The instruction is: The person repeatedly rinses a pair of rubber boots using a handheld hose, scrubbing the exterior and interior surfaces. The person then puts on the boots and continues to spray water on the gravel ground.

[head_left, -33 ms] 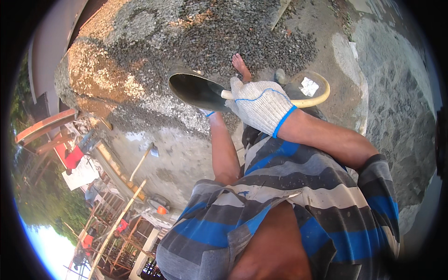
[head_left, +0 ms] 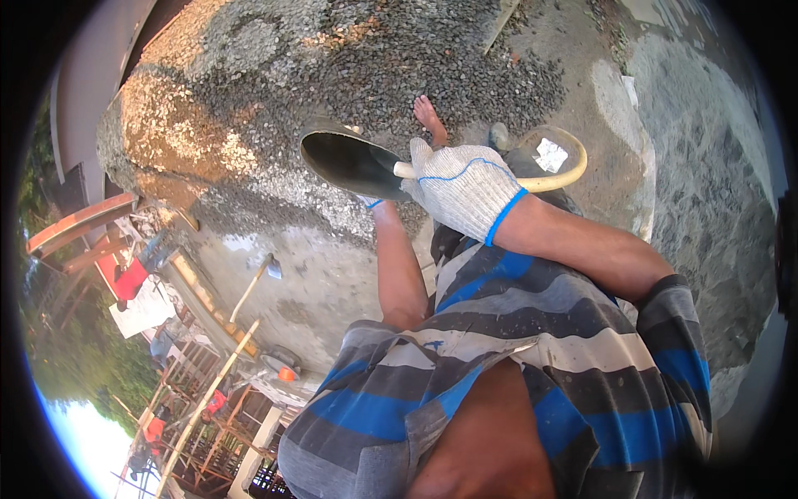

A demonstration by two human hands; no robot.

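My right hand [head_left: 467, 187], in a white knit glove with a blue cuff, is closed around the pale handle [head_left: 405, 170] of a dark, hollow scoop-like tool [head_left: 349, 164]. The tool's opening tilts toward me. Beneath its lower edge shows a bit of my gloved left hand [head_left: 366, 200]; its fingers are hidden behind the tool. From the other side of my right hand a pale yellow curved piece [head_left: 569, 176] loops around; I cannot tell whether it joins the handle. Crumpled white paper [head_left: 550, 155] shows inside that loop.
Gravel [head_left: 357, 58] is heaped ahead, with a bare foot [head_left: 428, 115] at its edge. Wet grey concrete [head_left: 307, 283] lies at left, a long-handled tool [head_left: 249, 291] on it. Fine grey sand [head_left: 706, 183] is piled at right. A person in red [head_left: 130, 281] is at far left.
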